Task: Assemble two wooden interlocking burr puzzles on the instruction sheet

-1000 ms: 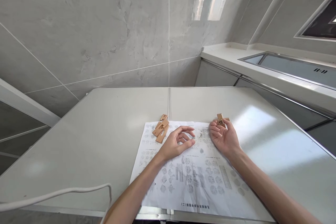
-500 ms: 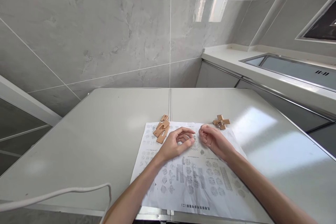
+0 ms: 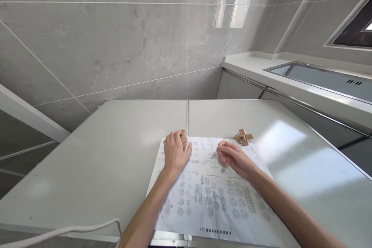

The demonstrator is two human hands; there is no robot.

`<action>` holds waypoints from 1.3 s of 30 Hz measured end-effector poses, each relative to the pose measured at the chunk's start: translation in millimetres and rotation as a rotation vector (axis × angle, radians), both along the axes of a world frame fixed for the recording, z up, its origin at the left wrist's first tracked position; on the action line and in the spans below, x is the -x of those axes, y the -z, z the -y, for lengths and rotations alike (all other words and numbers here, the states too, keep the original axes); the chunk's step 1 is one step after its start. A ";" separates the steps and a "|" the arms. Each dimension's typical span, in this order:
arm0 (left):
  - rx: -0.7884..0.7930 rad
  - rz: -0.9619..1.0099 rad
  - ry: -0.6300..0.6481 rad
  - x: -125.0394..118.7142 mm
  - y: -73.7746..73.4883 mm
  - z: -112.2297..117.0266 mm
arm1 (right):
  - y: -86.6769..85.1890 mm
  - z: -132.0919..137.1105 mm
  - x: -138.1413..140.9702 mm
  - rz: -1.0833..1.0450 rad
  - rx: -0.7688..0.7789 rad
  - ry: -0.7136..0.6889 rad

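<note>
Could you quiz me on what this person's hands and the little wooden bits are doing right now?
1. True or false: the left hand lies over the loose wooden pieces.
2. The cross-shaped wooden assembly sits: A) in the right hand, B) on the table just beyond the paper's far edge, C) on the counter.
3. What do both hands rest on?

Key: 1 true. 2 B; it stands apart from the curled right hand. 3 The printed diagram sheet.
</note>
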State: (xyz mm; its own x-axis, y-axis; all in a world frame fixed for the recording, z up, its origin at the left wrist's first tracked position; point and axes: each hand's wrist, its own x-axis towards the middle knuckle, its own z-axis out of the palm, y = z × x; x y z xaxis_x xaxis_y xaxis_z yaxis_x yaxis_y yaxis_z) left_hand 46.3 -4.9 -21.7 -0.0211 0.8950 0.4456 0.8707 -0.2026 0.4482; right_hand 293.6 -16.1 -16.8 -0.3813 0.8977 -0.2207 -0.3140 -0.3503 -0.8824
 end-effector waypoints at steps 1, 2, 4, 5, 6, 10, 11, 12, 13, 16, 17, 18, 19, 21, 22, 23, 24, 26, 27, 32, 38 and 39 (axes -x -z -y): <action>0.008 -0.030 -0.016 0.9 1.0 -0.4 | -0.2 -0.2 0.1 0.002 0.002 -0.004; 0.014 -0.059 -0.032 1.6 1.6 -0.7 | -0.4 -0.3 0.3 0.006 0.004 -0.007; 0.024 -0.114 -0.067 2.4 1.9 -1.1 | -1.2 -0.1 0.3 0.015 0.005 -0.011; 0.028 -0.139 -0.085 2.8 2.0 -1.3 | -1.7 0.2 0.4 0.019 0.003 -0.010; 0.032 -0.159 -0.102 3.2 2.1 -1.4 | -2.3 0.5 0.4 0.022 0.001 -0.010; 0.026 -0.173 -0.102 5.3 3.6 -2.2 | -4.2 1.8 1.3 0.024 -0.001 -0.007; 0.023 -0.165 -0.092 5.5 4.0 -2.3 | -4.6 1.9 1.7 0.022 0.000 -0.005; 0.020 -0.156 -0.081 5.5 4.2 -2.3 | -4.9 2.0 2.2 0.022 0.000 -0.003; 0.020 -0.145 -0.069 5.1 4.3 -2.1 | -5.2 1.9 2.5 0.023 0.000 -0.002; 0.042 -0.095 0.004 1.6 3.2 -0.2 | -5.3 1.3 2.9 0.028 -0.005 -0.002; 0.056 -0.072 0.043 -0.3 2.4 1.1 | -5.1 1.0 2.8 0.029 -0.006 -0.002; 0.071 -0.046 0.090 -2.5 1.4 2.5 | -4.6 0.8 2.6 0.028 -0.007 -0.003; 0.087 -0.022 0.143 -4.9 0.3 4.3 | -4.0 0.6 2.3 0.027 -0.008 -0.004; 0.115 0.013 0.264 -9.7 -2.2 8.4 | -2.2 0.5 2.1 0.027 -0.016 -0.011; 0.130 0.023 0.330 -12.0 -3.5 10.5 | -1.2 0.6 2.2 0.028 -0.024 -0.011; 0.147 0.028 0.394 -13.9 -4.7 12.6 | 0.0 0.8 2.5 0.031 -0.038 -0.008; 0.164 0.029 0.453 -15.4 -5.9 14.6 | 1.2 1.2 3.1 0.040 -0.058 0.001; 0.191 0.033 0.536 -17.2 -8.1 17.6 | 3.3 2.5 4.7 0.080 -0.116 0.032; 0.196 0.036 0.559 -17.4 -9.2 18.6 | 4.0 3.3 5.8 0.122 -0.161 0.054; 0.171 0.059 0.494 -14.2 -16.3 17.9 | 4.2 7.9 11.4 0.520 -0.542 0.167; 0.102 0.091 0.238 -8.7 -17.9 8.5 | 10.9 9.4 13.7 0.779 -0.828 0.095; 0.092 0.072 0.210 -8.2 -16.3 7.2 | 12.9 9.6 13.8 0.795 -0.844 0.078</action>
